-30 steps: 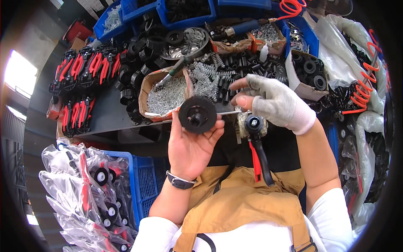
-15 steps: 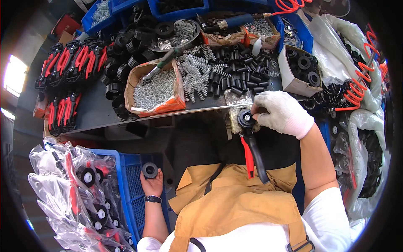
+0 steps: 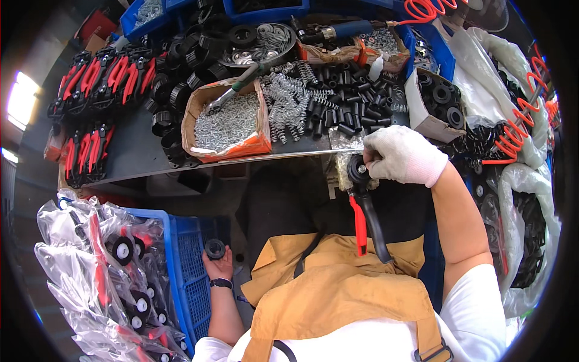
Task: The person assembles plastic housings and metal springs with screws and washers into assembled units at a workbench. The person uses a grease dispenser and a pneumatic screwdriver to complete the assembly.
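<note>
Beyond the near edge of the table, beside the blue crate, a loosened hold could mean a drop. At that edge, the red-and-black-handled tool has its round end touching or just beside your narrowed right grip; contents unclear. Your left grip holds the black ring at its fingertips.

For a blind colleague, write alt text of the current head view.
A gloved right hand is at the round end of a red-and-black tool by the edge of the bench; the bare left hand holds a round black part beside a blue crate. Springs, black tubes and an open carton lie on the bench.
</note>
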The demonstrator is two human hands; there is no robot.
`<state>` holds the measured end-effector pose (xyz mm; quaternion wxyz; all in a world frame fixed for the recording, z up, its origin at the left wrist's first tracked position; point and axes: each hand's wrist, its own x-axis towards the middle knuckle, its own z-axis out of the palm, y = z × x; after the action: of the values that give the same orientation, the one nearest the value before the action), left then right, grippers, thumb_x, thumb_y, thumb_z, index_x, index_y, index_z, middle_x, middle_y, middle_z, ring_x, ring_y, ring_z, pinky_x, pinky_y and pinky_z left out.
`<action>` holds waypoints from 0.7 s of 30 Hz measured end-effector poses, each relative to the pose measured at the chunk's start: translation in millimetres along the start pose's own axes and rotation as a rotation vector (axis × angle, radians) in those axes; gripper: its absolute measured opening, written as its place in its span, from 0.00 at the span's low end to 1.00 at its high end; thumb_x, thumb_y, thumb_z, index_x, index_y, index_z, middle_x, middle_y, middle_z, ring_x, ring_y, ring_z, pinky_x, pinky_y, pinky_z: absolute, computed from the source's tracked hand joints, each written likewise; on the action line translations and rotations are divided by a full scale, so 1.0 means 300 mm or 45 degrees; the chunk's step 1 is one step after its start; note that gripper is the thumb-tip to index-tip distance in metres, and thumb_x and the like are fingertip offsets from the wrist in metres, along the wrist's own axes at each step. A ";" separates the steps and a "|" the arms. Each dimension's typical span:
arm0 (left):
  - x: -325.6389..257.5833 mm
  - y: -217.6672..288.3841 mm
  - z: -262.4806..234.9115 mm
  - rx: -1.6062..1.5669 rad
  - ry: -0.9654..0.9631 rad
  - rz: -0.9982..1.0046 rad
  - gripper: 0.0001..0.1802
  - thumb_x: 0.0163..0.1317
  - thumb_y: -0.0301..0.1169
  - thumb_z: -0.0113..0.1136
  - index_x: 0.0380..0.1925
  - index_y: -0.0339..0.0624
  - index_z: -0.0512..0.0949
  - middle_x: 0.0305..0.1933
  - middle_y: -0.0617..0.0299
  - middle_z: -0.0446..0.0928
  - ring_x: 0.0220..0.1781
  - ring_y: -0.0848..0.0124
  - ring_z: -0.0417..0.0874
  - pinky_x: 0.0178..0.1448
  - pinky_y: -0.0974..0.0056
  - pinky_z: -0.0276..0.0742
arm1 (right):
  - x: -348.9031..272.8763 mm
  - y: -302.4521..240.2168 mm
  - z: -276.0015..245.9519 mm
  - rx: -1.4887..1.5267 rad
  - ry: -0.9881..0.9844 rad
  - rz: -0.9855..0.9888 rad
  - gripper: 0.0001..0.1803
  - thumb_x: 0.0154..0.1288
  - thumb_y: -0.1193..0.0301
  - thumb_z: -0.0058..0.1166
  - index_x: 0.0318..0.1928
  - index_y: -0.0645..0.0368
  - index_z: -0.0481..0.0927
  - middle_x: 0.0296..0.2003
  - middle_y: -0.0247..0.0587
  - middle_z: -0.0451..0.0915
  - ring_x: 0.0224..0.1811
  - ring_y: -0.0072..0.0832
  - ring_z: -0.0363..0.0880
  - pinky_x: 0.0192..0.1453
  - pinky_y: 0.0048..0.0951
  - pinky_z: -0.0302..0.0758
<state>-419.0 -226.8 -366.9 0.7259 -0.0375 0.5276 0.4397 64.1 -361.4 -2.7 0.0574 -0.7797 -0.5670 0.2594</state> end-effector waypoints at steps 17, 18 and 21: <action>-0.610 -0.152 0.751 0.086 -1.164 -0.039 0.27 0.73 0.56 0.41 0.48 0.47 0.78 0.56 0.45 0.78 0.53 0.49 0.81 0.57 0.45 0.78 | -0.022 0.116 0.029 0.660 0.116 0.033 0.13 0.56 0.69 0.61 0.37 0.66 0.83 0.29 0.43 0.83 0.32 0.27 0.79 0.40 0.31 0.76; -0.633 -0.185 0.790 0.052 -1.269 -0.058 0.28 0.73 0.57 0.40 0.51 0.47 0.77 0.61 0.43 0.75 0.55 0.46 0.79 0.57 0.42 0.77 | -0.012 0.123 0.033 0.709 0.091 0.039 0.13 0.56 0.69 0.61 0.37 0.66 0.83 0.29 0.42 0.83 0.32 0.26 0.79 0.40 0.30 0.76; -0.699 -0.294 0.924 0.286 -1.423 0.125 0.29 0.74 0.57 0.41 0.60 0.48 0.72 0.62 0.48 0.75 0.59 0.46 0.78 0.61 0.43 0.75 | 0.005 0.140 0.046 0.832 0.031 0.062 0.13 0.56 0.68 0.61 0.37 0.66 0.83 0.28 0.36 0.82 0.32 0.22 0.77 0.39 0.28 0.74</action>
<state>-167.8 -262.6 -113.3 0.8729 0.3025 0.1082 0.3672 94.0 -377.6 -31.0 0.3053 -0.7365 -0.4342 0.4194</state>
